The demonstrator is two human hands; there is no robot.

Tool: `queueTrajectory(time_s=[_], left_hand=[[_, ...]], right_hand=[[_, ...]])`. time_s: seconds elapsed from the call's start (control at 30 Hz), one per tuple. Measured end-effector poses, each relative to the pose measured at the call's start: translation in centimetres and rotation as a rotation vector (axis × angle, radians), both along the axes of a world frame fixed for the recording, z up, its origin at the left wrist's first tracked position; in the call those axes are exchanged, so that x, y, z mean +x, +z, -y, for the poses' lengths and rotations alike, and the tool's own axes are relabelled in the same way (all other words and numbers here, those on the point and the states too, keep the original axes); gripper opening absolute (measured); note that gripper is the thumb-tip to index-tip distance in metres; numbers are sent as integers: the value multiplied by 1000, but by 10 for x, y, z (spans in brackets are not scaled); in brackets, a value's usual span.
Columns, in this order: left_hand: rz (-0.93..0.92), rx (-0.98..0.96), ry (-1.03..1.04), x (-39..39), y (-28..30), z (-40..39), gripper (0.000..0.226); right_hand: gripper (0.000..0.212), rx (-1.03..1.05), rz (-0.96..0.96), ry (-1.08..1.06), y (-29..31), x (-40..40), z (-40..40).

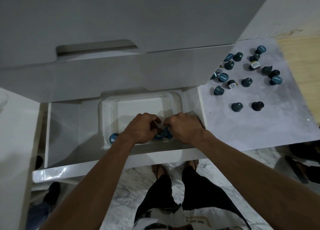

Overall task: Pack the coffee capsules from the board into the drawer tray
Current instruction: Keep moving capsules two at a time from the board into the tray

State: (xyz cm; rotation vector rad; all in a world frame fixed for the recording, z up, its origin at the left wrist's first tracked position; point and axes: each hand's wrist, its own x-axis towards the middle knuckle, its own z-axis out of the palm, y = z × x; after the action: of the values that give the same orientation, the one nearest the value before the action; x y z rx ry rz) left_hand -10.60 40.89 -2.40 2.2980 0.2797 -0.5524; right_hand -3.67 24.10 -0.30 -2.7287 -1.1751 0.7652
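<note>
Two hands, yours, meet low over the near edge of a clear plastic tray (174, 98) that sits inside an open white drawer (69, 126). Your left hand (141, 127) is curled, knuckles up, with its fingers bent down around a blue capsule (158, 136) that shows only in part beneath them. Your right hand (183, 126) is curled the same way, just beside the left, its fingers closed around another blue-lidded capsule (167, 132) tipped on its side. The two held capsules lie next to each other at the tray's near wall. A third capsule (113, 137), lid facing you, lies in the tray's near left corner, just left of your left wrist. The far half of the tray shows only its bare floor.

To the right of the drawer, a pale marbled board (251, 126) lies flat, and the loose capsules (245, 70) are scattered over its far part: roughly eighteen, dark teal or nearly black, some upright on their lids, some tipped so a blue or white printed lid shows. Two of them stand apart from the cluster, nearer to you. Above the drawer rises a white cabinet front (121, 22) with a cut-out handle. Below, your dark trousers and sandalled feet stand on a marbled floor (138, 186).
</note>
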Motion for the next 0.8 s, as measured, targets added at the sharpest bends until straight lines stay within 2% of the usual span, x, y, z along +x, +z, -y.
queueTrajectory(time_s=[0.2, 0.37, 0.53, 0.67, 0.8], left_hand=[[80, 22, 37, -1, 14, -2, 33], [158, 2, 125, -3, 42, -1, 29], [298, 25, 245, 0, 84, 20, 29], [417, 30, 284, 8, 114, 60, 26], [540, 2, 266, 33, 137, 137, 25]], right_hand=[[35, 101, -49, -120, 9, 3, 1], [30, 344, -138, -256, 30, 6, 5], [37, 585, -208, -400, 67, 11, 24], [40, 772, -213, -480, 96, 26, 78], [43, 871, -147, -597, 111, 47, 172]])
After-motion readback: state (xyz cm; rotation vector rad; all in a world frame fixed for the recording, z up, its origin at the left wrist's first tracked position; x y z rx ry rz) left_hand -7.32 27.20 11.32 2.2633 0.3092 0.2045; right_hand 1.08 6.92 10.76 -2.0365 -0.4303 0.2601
